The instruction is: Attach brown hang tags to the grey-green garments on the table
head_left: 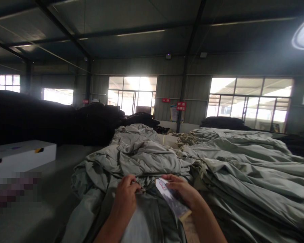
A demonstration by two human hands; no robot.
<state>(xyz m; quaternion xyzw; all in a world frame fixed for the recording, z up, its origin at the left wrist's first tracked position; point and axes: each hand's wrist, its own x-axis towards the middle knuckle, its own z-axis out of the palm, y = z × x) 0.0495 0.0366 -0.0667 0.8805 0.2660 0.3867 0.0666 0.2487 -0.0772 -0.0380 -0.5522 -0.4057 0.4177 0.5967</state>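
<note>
My left hand (126, 195) is closed in a pinch over a grey-green garment. A small pale thing shows at its fingertips, too blurred to name. Between the thumb and fingers of my right hand (183, 190) is a long printed paper tag (171, 199), white with a red mark at its upper end and a tan edge at its lower end. Directly beneath both hands lies the grey-green garment (154, 209), its gathered part near the fingertips.
More grey-green garments (243, 155) are heaped to the right, and a further pile (144, 155) rises ahead. At left stands a white box (40, 153) on a grey surface. Dark bundles (53, 118) are stacked behind it. Windows line the far wall.
</note>
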